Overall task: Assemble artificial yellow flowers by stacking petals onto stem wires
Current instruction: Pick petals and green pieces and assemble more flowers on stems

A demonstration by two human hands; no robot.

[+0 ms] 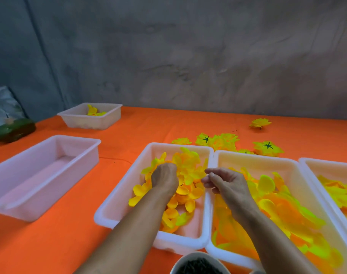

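Observation:
My left hand [164, 177] reaches knuckles-up into the middle white tray [117, 196], its fingers curled down into the pile of small yellow petals [189, 165] and gripping some of them; the fingertips are hidden. My right hand [225, 183] hovers over the divide between this tray and the neighbouring tray [255, 154] of larger yellow-orange petals [277, 204]. Its thumb and forefinger pinch something very thin, apparently a stem wire, too fine to see clearly. Several finished yellow flowers [224, 141] lie on the orange table behind the trays.
An empty white tray [20, 206] stands at the left, and a small tray [111, 115] with a few petals at the far left. A third petal tray [326, 161] sits at the right edge. A bowl of dark pieces [198, 265] is nearest me. A green object [14, 129] lies far left.

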